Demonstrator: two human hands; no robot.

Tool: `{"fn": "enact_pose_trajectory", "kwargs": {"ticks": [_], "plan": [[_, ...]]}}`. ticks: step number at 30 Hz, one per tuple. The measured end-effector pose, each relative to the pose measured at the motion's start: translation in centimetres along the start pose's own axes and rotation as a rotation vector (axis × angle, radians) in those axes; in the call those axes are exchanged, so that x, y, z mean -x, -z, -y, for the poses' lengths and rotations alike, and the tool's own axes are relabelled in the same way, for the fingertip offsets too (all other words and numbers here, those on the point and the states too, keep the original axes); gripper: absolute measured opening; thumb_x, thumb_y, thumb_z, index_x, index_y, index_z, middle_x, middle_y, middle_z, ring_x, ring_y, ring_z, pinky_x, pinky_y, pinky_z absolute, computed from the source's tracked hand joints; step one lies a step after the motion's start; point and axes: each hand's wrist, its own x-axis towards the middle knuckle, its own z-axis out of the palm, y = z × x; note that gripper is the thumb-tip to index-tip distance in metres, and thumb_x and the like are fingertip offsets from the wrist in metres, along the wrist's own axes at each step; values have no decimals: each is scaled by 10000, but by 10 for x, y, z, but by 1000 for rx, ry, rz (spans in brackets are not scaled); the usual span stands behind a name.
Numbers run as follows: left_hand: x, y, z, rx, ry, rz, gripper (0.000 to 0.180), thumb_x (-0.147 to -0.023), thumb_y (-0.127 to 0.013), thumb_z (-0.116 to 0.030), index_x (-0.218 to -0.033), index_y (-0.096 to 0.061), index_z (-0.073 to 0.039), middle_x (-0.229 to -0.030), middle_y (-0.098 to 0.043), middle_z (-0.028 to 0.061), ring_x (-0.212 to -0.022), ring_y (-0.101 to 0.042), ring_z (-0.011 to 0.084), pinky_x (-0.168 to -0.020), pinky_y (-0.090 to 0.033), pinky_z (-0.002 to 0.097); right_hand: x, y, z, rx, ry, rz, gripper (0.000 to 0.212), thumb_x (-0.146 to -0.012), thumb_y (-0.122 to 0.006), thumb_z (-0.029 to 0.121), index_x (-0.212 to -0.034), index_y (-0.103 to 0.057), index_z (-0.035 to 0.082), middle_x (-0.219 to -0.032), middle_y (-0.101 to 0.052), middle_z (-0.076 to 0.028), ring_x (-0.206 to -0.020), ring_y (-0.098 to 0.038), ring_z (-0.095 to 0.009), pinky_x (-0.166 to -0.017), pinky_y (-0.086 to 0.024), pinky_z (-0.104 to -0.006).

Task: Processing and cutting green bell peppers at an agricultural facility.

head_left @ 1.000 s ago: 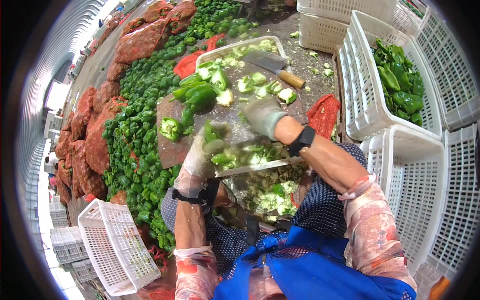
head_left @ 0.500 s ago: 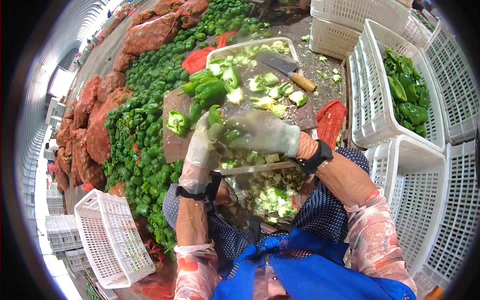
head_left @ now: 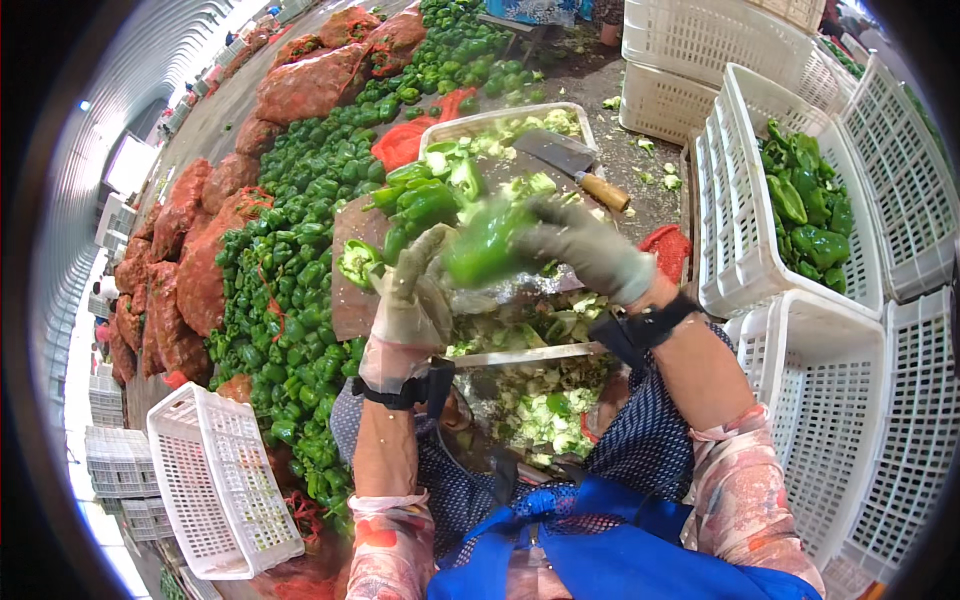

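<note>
In front of me, my gloved right hand (head_left: 585, 245) grips a green bell pepper (head_left: 490, 243), smeared by motion. Close to the pepper's left side is my gloved left hand (head_left: 412, 300), its fingers raised and somewhat apart; whether they touch the pepper is unclear. Both hands hover over a brown board (head_left: 352, 308) laid across a white tub (head_left: 530, 355). Whole and cut green peppers (head_left: 425, 202) lie on the board, a halved one (head_left: 358, 262) at its left edge. Beyond my right hand rests a cleaver (head_left: 556, 152) with a wooden handle.
A long heap of green peppers (head_left: 290, 290) runs along the left, backed by full red mesh sacks (head_left: 205, 275). White crates (head_left: 740, 210) line the right side, one holding peppers. A tilted white crate (head_left: 225, 480) stands at lower left. Pale pepper scraps (head_left: 550, 420) lie between my legs.
My hands have drawn apart, the right moving right and slightly down. A large green pepper now shows in the right hand. The view has shifted slightly.
</note>
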Motion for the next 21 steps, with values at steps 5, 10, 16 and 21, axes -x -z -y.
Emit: {"fn": "enact_pose_trajectory", "kwargs": {"ticks": [5, 10, 16, 21], "plan": [[6, 8, -23, -74, -106, -106, 606, -828, -684, -423, -1251, -508, -26, -1100, -541, 66, -1037, -542, 250, -835, -515, 440, -12, 12, -9, -28, 27, -122, 593, -861, -695, 262, -1296, -480, -80, -1133, -623, -205, -944, -629, -224, -787, -534, -305], [-16, 75, -91, -90, -305, -342, 297, -866, -662, -300, -1067, -601, -89, -976, -590, 32, -940, -580, 186, -728, -526, 366, 27, 163, 9, -913, 687, -230, 277, -957, -503, 231, -1126, -584, 27, -1062, -627, -112, -934, -604, -228, -778, -531, -346], [-42, 199, -90, -548, -6, -647, 242, -945, -575, -274, -1056, -587, -59, -827, -589, 10, -706, -555, 113, -647, -502, 271, 27, 164, 12, -814, 620, -125, 318, -976, -493, 307, -1055, -611, 22, -1037, -642, -113, -885, -624, -207, -746, -537, -315], [-70, 300, -14, -905, 32, -437, 312, -955, -538, -260, -1184, -568, -51, -946, -650, 49, -786, -599, 179, -632, -502, 324, 4, 52, 20, -85, 182, -426, 319, -933, -581, 322, -1103, -628, 56, -838, -656, -35, -640, -585, -74, -559, -456, -208]]}}
